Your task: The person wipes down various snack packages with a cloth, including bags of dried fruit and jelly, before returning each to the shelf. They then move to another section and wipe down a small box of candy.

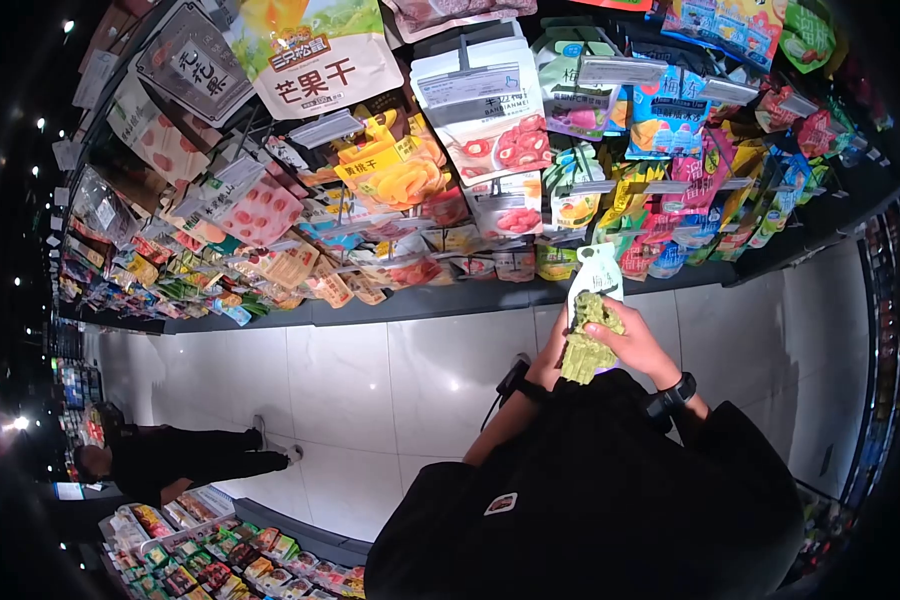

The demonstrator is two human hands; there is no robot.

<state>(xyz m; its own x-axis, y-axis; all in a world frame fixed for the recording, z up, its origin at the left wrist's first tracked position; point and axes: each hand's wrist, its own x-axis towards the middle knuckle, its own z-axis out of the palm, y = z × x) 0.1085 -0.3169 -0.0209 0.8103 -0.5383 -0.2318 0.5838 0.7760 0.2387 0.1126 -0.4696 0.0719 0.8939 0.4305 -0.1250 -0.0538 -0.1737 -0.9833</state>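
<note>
In front of my body I hold a white and green snack pouch (582, 280) upright, its top pointing toward the shelf. My left hand (549, 362) grips the pouch from its left side, with most fingers hidden behind it. My right hand (642, 348) is closed on a yellow-green, lumpy-textured cloth (588, 352), the thumb lying across it. The cloth presses against the pouch's front and covers its lower part. Dark bands circle both of my wrists.
Ahead stands a long shelf rack of hanging snack pouches, with a yellow dried-peach pouch (395, 160) and price tags. A grey tiled floor (350, 390) runs below. A person in black (185, 460) stands at the left, near a display bin of small packets (230, 560).
</note>
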